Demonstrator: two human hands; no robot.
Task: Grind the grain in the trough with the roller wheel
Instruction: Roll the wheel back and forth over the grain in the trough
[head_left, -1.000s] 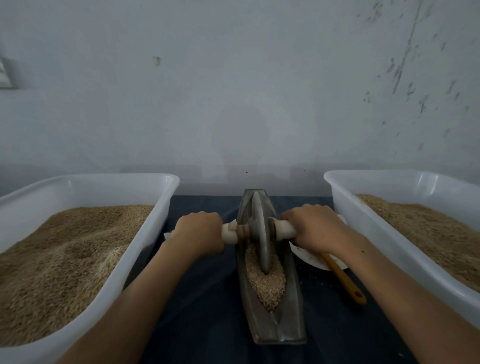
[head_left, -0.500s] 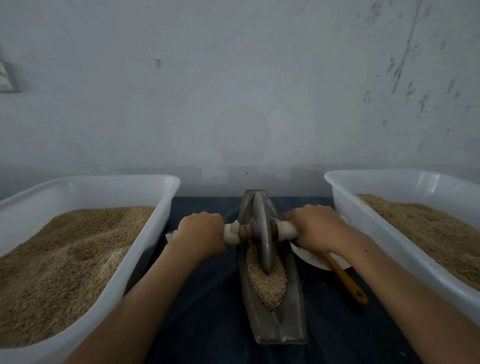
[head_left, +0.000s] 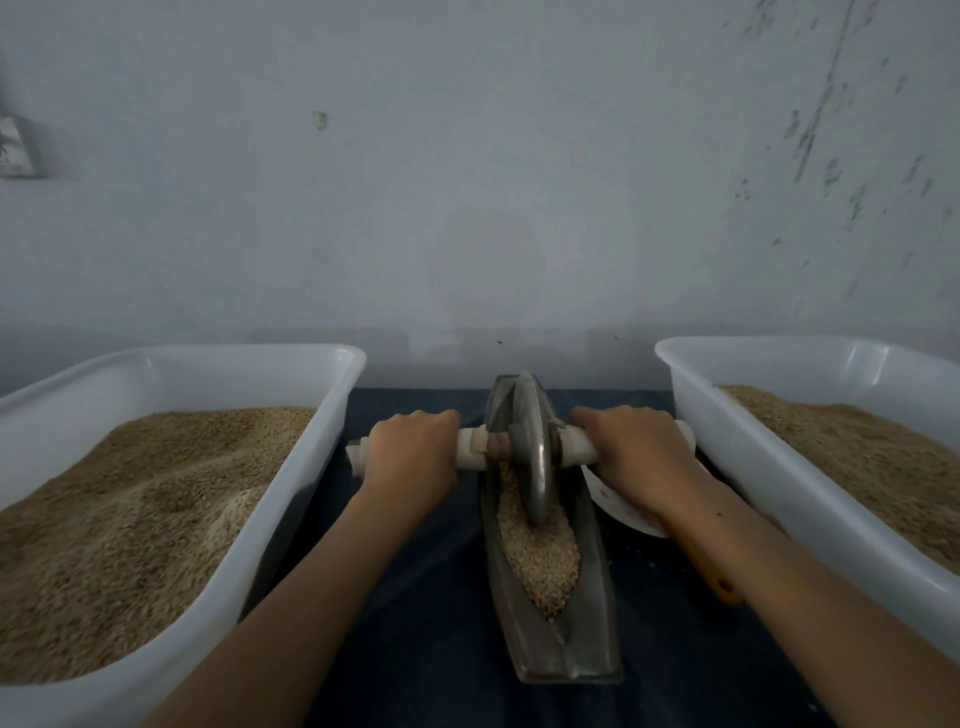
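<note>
A long metal boat-shaped trough (head_left: 592, 613) lies lengthwise on the dark cloth in the middle. Pale grain (head_left: 543, 558) fills its hollow. A metal roller wheel (head_left: 532, 452) stands upright in the far half of the trough, its rim down in the grain. A pale axle handle runs through the wheel to both sides. My left hand (head_left: 410, 454) grips the left end of the handle. My right hand (head_left: 636, 452) grips the right end. Both fists hide most of the handle.
A white tub (head_left: 291, 499) heaped with grain stands on the left, a second white tub (head_left: 737, 452) with grain on the right. A white dish (head_left: 621, 512) and an orange-handled tool (head_left: 709, 571) lie between trough and right tub. A grey wall rises close behind.
The wheel and both hands have shifted slightly toward the far end of the trough. The grips on the handle are unchanged.
</note>
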